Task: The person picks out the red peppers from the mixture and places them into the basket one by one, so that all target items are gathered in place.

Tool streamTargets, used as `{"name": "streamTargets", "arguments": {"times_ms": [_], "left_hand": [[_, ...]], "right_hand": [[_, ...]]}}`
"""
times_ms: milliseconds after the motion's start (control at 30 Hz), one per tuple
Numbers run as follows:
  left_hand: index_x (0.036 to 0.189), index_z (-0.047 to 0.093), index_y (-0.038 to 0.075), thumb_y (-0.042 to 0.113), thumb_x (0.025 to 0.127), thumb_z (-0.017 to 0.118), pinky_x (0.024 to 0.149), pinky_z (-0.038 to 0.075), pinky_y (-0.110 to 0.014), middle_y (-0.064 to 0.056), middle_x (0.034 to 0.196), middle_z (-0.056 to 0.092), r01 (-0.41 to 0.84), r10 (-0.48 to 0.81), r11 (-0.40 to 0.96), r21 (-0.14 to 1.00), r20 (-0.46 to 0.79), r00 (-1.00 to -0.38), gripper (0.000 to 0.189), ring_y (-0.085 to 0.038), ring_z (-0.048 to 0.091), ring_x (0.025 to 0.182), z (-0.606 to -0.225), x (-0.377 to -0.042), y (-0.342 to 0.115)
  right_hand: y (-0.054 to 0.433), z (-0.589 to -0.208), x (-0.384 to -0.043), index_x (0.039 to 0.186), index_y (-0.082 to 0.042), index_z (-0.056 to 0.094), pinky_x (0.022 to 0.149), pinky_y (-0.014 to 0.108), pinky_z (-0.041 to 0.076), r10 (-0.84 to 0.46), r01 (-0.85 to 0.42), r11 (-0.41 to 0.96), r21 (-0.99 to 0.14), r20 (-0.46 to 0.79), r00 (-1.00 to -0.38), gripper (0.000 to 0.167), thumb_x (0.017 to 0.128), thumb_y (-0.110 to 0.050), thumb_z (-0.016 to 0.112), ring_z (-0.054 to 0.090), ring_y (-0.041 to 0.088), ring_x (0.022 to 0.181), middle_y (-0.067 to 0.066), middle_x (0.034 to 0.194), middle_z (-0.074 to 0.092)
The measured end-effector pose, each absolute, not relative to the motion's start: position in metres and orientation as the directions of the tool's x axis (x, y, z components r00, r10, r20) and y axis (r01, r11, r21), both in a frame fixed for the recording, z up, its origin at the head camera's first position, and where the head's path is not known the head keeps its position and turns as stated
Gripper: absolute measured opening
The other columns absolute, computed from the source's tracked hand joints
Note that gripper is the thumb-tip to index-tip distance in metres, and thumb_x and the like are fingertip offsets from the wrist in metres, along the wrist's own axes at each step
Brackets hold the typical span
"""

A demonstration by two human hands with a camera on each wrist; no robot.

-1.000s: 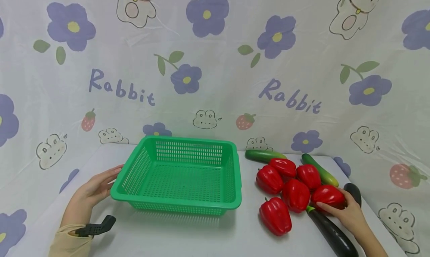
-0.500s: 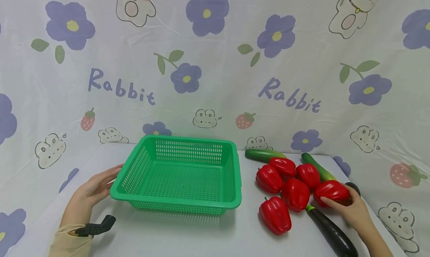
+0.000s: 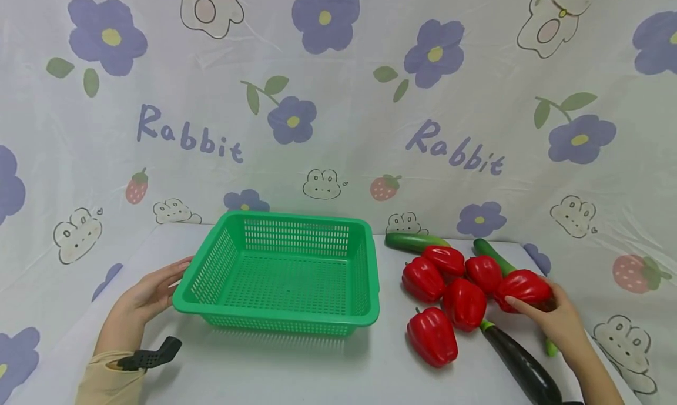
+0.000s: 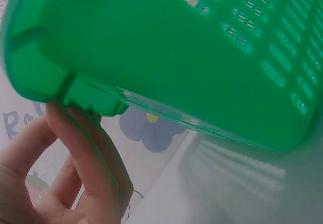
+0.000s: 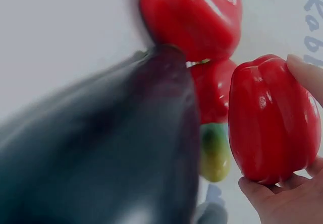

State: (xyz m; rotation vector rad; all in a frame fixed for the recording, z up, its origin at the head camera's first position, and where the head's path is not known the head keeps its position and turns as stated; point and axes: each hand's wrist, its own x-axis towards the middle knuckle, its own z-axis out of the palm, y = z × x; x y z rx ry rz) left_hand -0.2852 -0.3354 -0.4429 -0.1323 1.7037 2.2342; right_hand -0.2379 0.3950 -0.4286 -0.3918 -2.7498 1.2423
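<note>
My right hand (image 3: pixel 563 323) grips a red bell pepper (image 3: pixel 523 290). In the right wrist view the thumb lies at the top of this bell pepper (image 5: pixel 275 120) and the fingers are under its lower end. My left hand (image 3: pixel 145 296) touches the left rim of a green plastic basket (image 3: pixel 277 320), fingers extended. The left wrist view shows the fingertips of the left hand (image 4: pixel 83 168) right at the underside of the basket's rim (image 4: pixel 30 77). Several more red bell peppers (image 3: pixel 464 304) lie grouped between the basket and my right hand.
An eggplant (image 3: pixel 520 364) lies in front of the peppers, large and close in the right wrist view. A green stem end (image 3: pixel 551 347) shows beside my right forearm. Two cucumbers (image 3: pixel 415 241) lie at the back. A patterned cloth (image 3: pixel 338 146) hangs behind the white table (image 3: pixel 275 375).
My right hand has moved slightly right and up with the bell pepper, away from its neighbours. The dark eggplant end behind it is now hidden. My left hand and the basket stay put.
</note>
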Motion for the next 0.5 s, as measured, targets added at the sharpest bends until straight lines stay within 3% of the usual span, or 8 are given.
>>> {"name": "streamTargets", "arguments": {"times_ms": [500], "left_hand": [[0.104,0.073,0.033,0.020,0.102,0.050,0.087,0.057,-0.024,0.016,0.110,0.068,-0.308,0.230,-0.276,0.910,-0.248,-0.941,0.025,-0.007,0.063,0.103,-0.441,-0.283,-0.334]], "right_hand": [[0.371,-0.411,-0.249,0.155,-0.001,0.008,0.091,0.058,0.054,0.222,0.101,0.633,-0.768,0.055,-0.974,0.101,0.088,-0.047,0.069,0.032,0.053,0.130,0.034,0.149,0.028]]}}
